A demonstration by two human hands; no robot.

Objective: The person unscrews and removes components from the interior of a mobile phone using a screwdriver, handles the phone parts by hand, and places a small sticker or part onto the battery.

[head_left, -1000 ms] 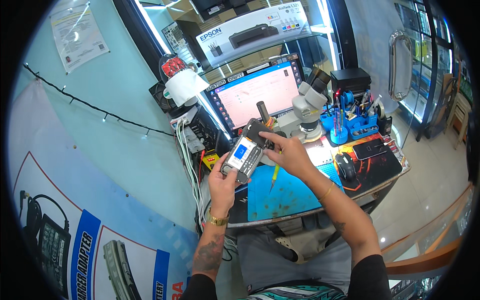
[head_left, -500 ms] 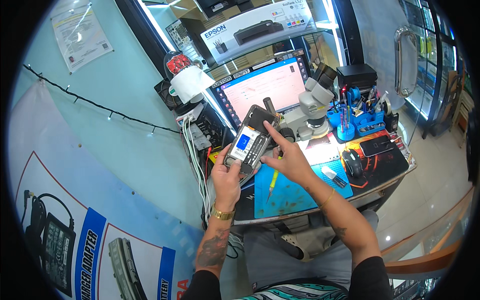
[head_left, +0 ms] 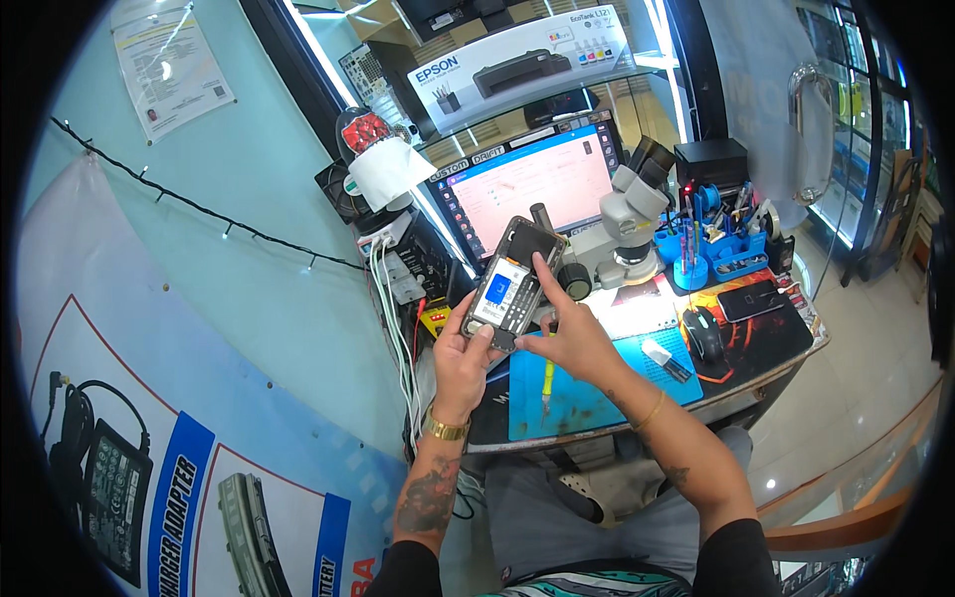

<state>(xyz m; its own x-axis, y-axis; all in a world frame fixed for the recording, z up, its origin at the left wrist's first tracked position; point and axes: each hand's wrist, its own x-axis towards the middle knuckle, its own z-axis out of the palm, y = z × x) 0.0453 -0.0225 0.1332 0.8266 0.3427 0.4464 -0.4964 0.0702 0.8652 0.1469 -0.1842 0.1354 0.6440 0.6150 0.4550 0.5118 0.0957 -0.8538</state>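
1. Left hand closed on the lower left of an opened phone, thumb across its face, fingers along the edge.
2. Right hand partly open: index finger and thumb spread, tips at the phone's right edge, upper and lower. Cannot tell whether they grip.
3. Phone held tilted above the worktop, in front of the monitor, battery facing up.
4. Blue mat below, its front edge close to the worktop's front edge. Yellow-handled tool lies on its left part; mat surface shows on both sides of it.
5. Right forearm crosses over the mat. White-and-black brush-like item near the mat's right edge, mouse just beyond.
6. Tighter sides: microscope beyond the right hand; pale cables down the worktop's left side, near the left wrist.
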